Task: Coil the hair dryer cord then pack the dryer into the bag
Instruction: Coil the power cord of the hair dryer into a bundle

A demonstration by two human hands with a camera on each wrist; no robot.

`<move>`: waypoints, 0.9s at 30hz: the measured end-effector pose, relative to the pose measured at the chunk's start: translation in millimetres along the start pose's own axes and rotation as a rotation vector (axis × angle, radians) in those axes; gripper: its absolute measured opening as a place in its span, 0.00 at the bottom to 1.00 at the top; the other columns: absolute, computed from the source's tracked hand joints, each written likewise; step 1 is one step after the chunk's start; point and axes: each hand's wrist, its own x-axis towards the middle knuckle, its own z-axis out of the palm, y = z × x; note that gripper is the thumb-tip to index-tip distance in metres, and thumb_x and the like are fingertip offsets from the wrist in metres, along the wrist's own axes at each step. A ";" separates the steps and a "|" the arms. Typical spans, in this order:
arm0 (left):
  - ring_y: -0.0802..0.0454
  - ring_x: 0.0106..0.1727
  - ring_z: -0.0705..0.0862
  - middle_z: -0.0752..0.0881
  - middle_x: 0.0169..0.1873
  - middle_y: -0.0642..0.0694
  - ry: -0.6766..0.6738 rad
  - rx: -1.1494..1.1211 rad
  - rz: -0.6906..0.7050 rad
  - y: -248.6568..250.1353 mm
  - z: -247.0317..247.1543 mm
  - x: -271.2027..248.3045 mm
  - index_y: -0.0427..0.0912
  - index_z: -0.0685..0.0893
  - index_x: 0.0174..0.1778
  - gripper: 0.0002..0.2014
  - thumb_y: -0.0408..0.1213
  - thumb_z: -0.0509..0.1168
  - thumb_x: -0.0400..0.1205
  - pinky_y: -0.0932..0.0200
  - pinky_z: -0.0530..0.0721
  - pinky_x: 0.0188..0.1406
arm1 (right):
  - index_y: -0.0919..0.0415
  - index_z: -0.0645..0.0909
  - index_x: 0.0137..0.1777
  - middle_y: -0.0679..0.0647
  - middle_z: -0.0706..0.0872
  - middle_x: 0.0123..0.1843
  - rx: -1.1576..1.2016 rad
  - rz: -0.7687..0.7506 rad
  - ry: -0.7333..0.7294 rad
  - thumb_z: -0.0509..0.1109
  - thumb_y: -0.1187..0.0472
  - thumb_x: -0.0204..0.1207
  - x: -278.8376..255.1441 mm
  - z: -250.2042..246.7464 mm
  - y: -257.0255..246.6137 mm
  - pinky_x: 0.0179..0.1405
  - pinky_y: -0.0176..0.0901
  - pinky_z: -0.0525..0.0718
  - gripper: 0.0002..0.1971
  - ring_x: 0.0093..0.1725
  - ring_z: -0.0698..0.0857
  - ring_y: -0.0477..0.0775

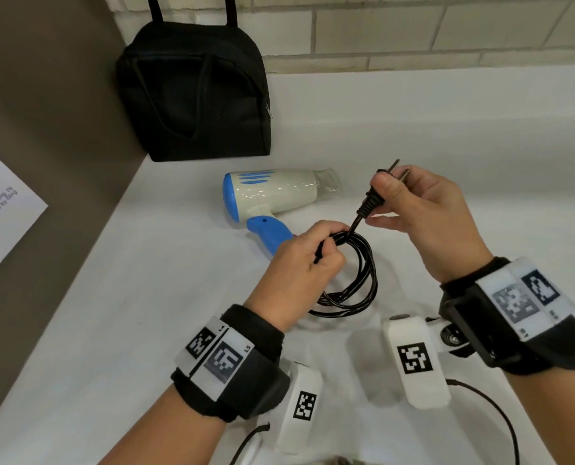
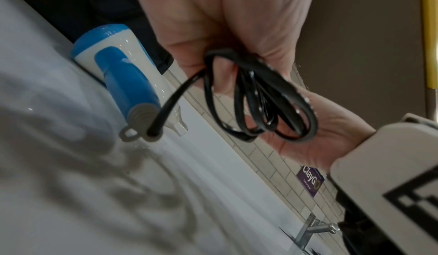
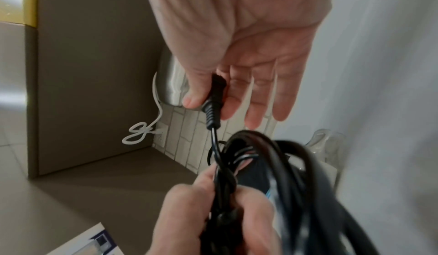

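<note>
We are finishing the coil: left hand [image 1: 304, 255] grips the cord [image 1: 360, 283] loops, right hand [image 1: 420, 209] pinches the plug [image 1: 375, 196]. Next, tuck it; the dryer [image 1: 272, 196] lies mid-bench [image 1: 447, 135], the bag [image 1: 195, 95] in the far-left corner.

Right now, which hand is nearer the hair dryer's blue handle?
Left. The left hand grips the coiled cord right beside the handle; the right hand holds the plug farther off.
</note>
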 end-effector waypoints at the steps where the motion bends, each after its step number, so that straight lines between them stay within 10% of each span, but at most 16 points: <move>1: 0.62 0.26 0.71 0.71 0.25 0.53 -0.012 0.008 -0.006 -0.7 -0.2 -0.2 0.44 0.80 0.57 0.14 0.29 0.56 0.79 0.75 0.69 0.28 | 0.56 0.76 0.34 0.41 0.84 0.22 0.017 0.027 0.011 0.66 0.58 0.74 0.9 -0.7 0.7 0.44 0.49 0.85 0.08 0.28 0.85 0.43; 10: 0.73 0.42 0.81 0.83 0.41 0.62 -0.148 -0.125 -0.050 -4.3 5.5 -3.9 0.53 0.80 0.51 0.07 0.37 0.64 0.78 0.80 0.74 0.44 | 0.58 0.78 0.43 0.51 0.80 0.33 0.076 0.404 -0.068 0.65 0.48 0.73 3.1 8.1 25.6 0.23 0.39 0.82 0.13 0.24 0.81 0.49; 16: 0.70 0.43 0.82 0.81 0.44 0.57 -0.107 -0.168 -0.096 -9.7 6.8 -1.4 0.59 0.70 0.44 0.11 0.41 0.67 0.76 0.75 0.77 0.46 | 0.56 0.79 0.47 0.52 0.83 0.35 -0.009 0.433 -0.143 0.64 0.54 0.76 -6.7 6.1 40.3 0.26 0.37 0.82 0.07 0.27 0.83 0.44; 22: 0.69 0.35 0.83 0.82 0.40 0.56 -0.027 -0.206 -0.079 -7.2 5.4 1.6 0.57 0.71 0.42 0.09 0.40 0.66 0.77 0.77 0.77 0.37 | 0.60 0.86 0.48 0.56 0.90 0.44 -0.109 0.265 -0.338 0.62 0.40 0.70 -28.0 1.7 34.1 0.52 0.43 0.84 0.23 0.45 0.88 0.51; 27: 0.70 0.38 0.81 0.81 0.39 0.54 0.102 -0.136 -0.047 -8.9 1.9 4.1 0.54 0.74 0.39 0.07 0.38 0.65 0.77 0.76 0.78 0.37 | 0.62 0.81 0.52 0.60 0.88 0.48 0.042 0.287 -0.428 0.64 0.71 0.75 -40.0 5.0 39.0 0.55 0.45 0.84 0.09 0.51 0.87 0.57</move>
